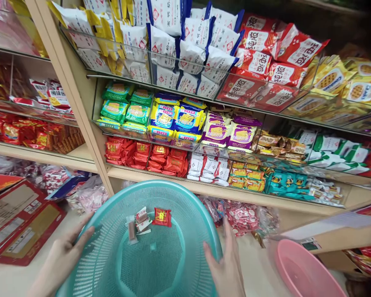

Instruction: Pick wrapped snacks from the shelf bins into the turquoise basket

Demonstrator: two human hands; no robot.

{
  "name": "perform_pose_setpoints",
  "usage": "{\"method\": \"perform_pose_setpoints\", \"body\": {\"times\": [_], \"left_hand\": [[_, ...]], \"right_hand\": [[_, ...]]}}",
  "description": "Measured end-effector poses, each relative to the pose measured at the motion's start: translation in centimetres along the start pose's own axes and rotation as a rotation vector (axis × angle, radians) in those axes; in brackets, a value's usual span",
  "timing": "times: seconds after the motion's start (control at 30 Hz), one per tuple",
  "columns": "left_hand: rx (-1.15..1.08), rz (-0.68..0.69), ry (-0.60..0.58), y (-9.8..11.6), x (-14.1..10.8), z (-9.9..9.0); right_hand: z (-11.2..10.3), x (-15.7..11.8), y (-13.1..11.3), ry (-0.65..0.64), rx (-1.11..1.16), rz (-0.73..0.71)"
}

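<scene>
A turquoise plastic mesh basket (200, 214) is held in front of the shelves, its open top facing me. My left hand (63, 249) grips its left rim, thumb on the inner side and fingers outside. On the opposite rim, my right hand (225, 258) holds on in the same way, thumb inside. Within the basket lie a red packet (162, 217) with gold print, a small white-and-red packet (141, 214) and a brown piece in a clear wrapper (132, 230), grouped towards the far side.
Glass-fronted shelves carry red snack packets (173, 161), green biscuit packs (138, 111), yellow-and-blue biscuit packs (188, 119) and white-and-blue bags (191, 55). A red carton (21, 222) stands at left. Bagged sweets (243, 216) lie under the bottom shelf; a pink basin (309, 268) sits lower right.
</scene>
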State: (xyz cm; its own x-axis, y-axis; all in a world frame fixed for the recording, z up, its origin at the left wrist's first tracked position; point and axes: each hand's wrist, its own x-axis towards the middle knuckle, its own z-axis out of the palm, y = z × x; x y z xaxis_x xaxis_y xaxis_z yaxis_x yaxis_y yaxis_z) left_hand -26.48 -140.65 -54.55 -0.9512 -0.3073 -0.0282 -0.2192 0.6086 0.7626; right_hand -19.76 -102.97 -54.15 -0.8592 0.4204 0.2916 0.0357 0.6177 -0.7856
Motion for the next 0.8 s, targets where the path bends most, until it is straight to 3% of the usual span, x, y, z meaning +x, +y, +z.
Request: {"method": "perform_pose_setpoints", "body": {"times": [0.1, 0.2, 0.27, 0.33, 0.43, 0.6, 0.8], "left_hand": [[-0.033, -0.045, -0.094, 0.2, -0.1, -0.1], [-0.052, -0.022, -0.073, 0.3, -0.1, -0.2], [-0.062, -0.015, -0.062, 0.2, -0.2, -0.2], [-0.057, -0.013, -0.06, 0.1, -0.3, -0.3], [-0.046, -0.002, -0.053, 0.2, -0.3, -0.5], [-0.07, 0.002, -0.052, 1.0, -0.5, -0.6], [-0.125, 0.059, -0.021, 1.1, -0.7, -0.3]], "right_hand": [[1.7, 4.0, -2.7, -0.411, -0.166, -0.418], [5.9, 7.0, -4.7, -0.869, -0.365, -0.545], [9.0, 8.1, -5.1, -1.026, -0.535, -0.575], [11.4, 8.5, -4.9, -1.082, -0.627, -0.598], [13.3, 8.3, -4.1, -1.073, -0.632, -0.608], [13.4, 7.7, -3.7, -1.039, -0.634, -0.591], [13.7, 7.3, -5.1, -0.955, -0.556, -0.628]]}}
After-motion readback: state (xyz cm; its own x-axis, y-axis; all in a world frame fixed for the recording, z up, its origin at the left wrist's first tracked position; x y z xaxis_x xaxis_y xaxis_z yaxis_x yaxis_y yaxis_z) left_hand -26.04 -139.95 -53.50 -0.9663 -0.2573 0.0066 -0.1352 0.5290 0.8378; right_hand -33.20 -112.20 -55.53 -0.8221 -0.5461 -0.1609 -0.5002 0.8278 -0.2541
